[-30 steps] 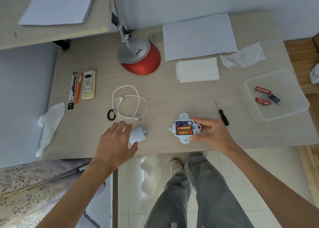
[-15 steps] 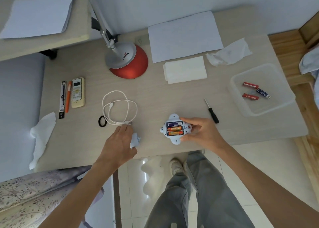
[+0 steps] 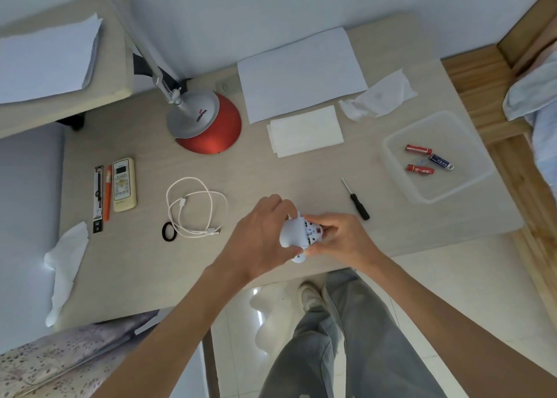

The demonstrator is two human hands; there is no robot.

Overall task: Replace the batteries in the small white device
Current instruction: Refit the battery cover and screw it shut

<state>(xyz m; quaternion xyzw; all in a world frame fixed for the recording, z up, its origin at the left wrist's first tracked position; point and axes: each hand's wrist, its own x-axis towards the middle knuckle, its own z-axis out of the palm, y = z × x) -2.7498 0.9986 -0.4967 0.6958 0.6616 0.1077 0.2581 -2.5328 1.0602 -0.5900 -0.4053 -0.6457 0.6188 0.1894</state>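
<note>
Your left hand (image 3: 259, 241) is no longer at the spot beside the white cable (image 3: 196, 207) where the white cover (image 3: 291, 232) lay a second ago. Its fingers are now curled round that cover and press it onto the small white device (image 3: 313, 232). Half a second back the three fitted batteries lay fully bare; now the cover hides most of the bay and only a strip shows at its right edge. I judge you are closing up, with the swap itself done and the cover not yet seated.

Your right hand (image 3: 346, 238) pinches the device's right side, as it did before. The device sits low in the middle of the frame, near the front edge of the surface (image 3: 271, 168); whether it rests there I cannot tell. Up and right lies the screwdriver (image 3: 355, 199), untouched, and beyond it the clear tray (image 3: 446, 132) with three loose batteries (image 3: 419, 168), unmoved.
</note>
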